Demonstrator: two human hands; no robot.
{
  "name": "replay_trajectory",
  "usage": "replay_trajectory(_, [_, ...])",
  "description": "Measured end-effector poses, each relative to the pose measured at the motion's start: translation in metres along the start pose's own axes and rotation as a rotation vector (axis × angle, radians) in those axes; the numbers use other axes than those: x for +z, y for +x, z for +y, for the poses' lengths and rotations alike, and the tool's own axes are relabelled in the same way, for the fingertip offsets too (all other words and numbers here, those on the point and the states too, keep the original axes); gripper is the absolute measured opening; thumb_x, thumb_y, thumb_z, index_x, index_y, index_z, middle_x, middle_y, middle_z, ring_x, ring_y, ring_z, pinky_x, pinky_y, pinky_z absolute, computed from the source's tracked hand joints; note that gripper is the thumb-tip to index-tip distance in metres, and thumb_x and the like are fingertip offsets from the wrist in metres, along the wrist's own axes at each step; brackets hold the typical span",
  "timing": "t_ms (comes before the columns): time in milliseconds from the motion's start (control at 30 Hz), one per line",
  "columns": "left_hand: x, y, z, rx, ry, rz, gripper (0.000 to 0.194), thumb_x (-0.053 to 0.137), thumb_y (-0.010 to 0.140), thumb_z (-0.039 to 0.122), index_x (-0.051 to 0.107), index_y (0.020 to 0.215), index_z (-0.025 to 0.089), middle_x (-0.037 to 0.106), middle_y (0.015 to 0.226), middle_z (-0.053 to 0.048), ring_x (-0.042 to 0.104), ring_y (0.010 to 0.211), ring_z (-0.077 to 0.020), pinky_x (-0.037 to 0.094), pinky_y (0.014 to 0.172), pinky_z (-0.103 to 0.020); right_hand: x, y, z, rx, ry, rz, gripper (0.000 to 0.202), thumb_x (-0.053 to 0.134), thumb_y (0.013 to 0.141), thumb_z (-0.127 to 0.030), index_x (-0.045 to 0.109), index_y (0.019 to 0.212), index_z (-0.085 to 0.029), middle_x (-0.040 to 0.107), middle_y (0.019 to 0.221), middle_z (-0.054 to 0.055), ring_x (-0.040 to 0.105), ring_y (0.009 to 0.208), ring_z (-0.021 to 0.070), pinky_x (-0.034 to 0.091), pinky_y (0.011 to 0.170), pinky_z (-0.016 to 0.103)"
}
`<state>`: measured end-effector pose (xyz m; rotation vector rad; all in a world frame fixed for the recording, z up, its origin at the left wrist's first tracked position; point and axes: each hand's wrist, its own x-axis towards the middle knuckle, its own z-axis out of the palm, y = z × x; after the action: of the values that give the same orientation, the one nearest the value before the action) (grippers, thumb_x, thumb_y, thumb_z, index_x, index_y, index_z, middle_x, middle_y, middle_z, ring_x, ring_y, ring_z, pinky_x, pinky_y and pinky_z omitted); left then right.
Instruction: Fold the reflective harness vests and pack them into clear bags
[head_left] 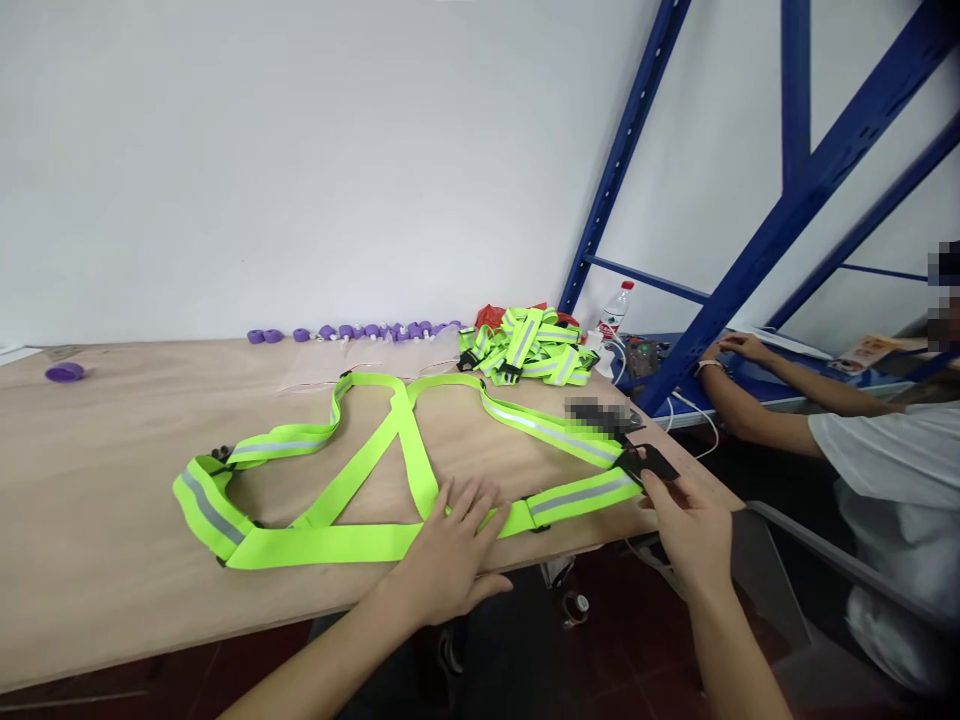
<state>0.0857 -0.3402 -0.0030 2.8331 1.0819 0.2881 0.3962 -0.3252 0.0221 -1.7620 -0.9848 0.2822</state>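
Note:
A neon yellow-green harness (322, 545) with grey reflective stripes lies spread on the wooden table, two of its straps crossing in the middle. My left hand (454, 545) rests on its near strap, fingers spread, palm down. At the harness's right end, my right hand (686, 520) pinches a black piece (646, 462) near the table's edge. Just behind that piece lies a dark object, partly blurred out. Farther back sits a heap of similar straps (525, 345) with black buckles.
Small purple items (360, 331) line the wall, with a purple cup (65, 372) at far left. A bottle (615, 308) stands beside the blue rack (750, 240). At right, another person's hands (727, 350) are over a blue surface.

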Motion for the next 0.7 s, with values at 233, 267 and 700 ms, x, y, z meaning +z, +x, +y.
replay_trajectory(233, [0.0, 0.002, -0.005, 0.231, -0.052, 0.001, 0.073, 0.041, 0.1, 0.058, 0.02, 0.159, 0.022, 0.03, 0.163, -0.011, 0.019, 0.152, -0.0329, 0.002, 0.122, -0.06, 0.01, 0.004, -0.014, -0.511, -0.138, 0.0, 0.043, 0.054, 0.089, -0.042, 0.072, 0.122, -0.019, 0.07, 0.111, 0.012, 0.067, 0.098, 0.0249, 0.056, 0.076, 0.032])
replay_trajectory(267, [-0.001, 0.003, -0.004, 0.256, -0.065, 0.007, 0.073, 0.043, 0.1, 0.056, 0.021, 0.159, 0.021, 0.034, 0.161, -0.011, 0.023, 0.151, -0.0314, 0.001, 0.123, -0.059, 0.011, 0.002, -0.017, -0.58, -0.2, -0.048, 0.041, 0.052, 0.092, -0.04, 0.071, 0.124, -0.022, 0.071, 0.111, 0.011, 0.067, 0.098, 0.0248, 0.056, 0.077, 0.032])
replay_trajectory(700, [-0.006, 0.011, 0.027, -0.168, -0.444, 0.306, 0.04, 0.058, 0.091, 0.023, 0.047, 0.13, 0.021, 0.063, 0.133, -0.012, 0.054, 0.132, -0.0271, 0.031, 0.12, -0.055, 0.057, -0.088, -0.04, -1.235, -0.366, -0.109, 0.047, 0.051, 0.092, -0.007, 0.066, 0.13, -0.029, 0.07, 0.102, 0.009, 0.063, 0.099, 0.0252, 0.05, 0.088, 0.04])
